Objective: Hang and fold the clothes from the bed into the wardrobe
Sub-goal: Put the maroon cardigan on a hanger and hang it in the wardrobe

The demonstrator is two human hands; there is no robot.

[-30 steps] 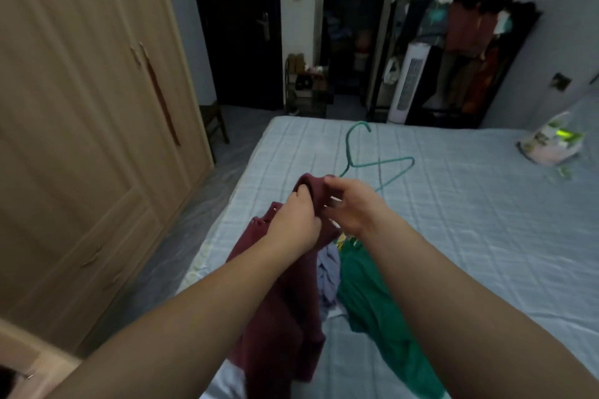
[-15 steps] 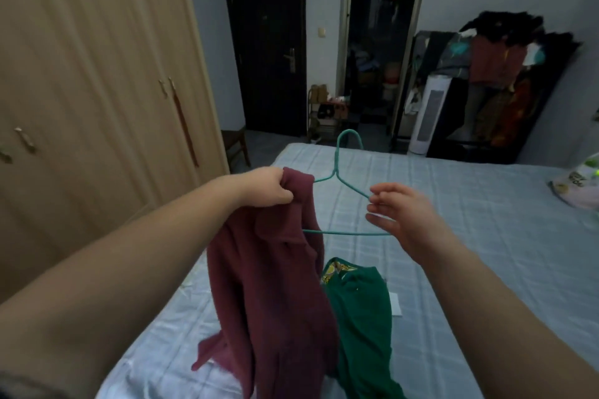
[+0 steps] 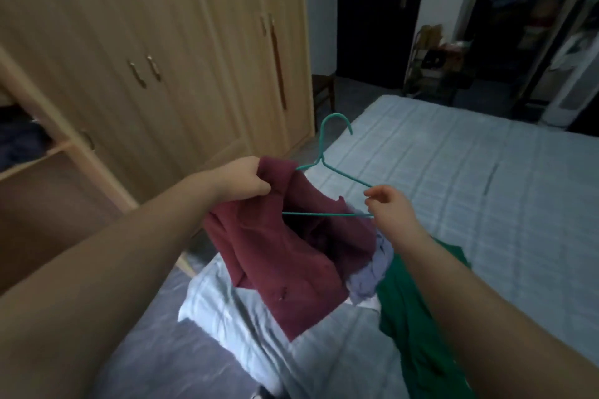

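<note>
A maroon garment (image 3: 285, 256) hangs above the bed (image 3: 453, 172), gripped at its top edge by my left hand (image 3: 246, 180). A teal wire hanger (image 3: 334, 172) is half inside the garment, its left shoulder under the cloth and its hook pointing up. My right hand (image 3: 389, 207) pinches the hanger's right corner. Under the maroon garment lie a lilac garment (image 3: 372, 272) and a green garment (image 3: 418, 317) on the bed. The light wooden wardrobe (image 3: 162, 42) stands to the left, with one door open at the far left showing a shelf (image 3: 35, 159).
A strip of floor (image 3: 168, 350) runs between the bed and wardrobe. A wooden chair (image 3: 324, 91) stands past the wardrobe's end. Dark doorways, a small rack of things (image 3: 434, 58) and a white appliance (image 3: 577, 87) are at the far side of the room.
The view has swung left toward the wardrobe. The maroon garment and hanger were lifted off the bed, and the hanger's left shoulder now sits inside the garment.
</note>
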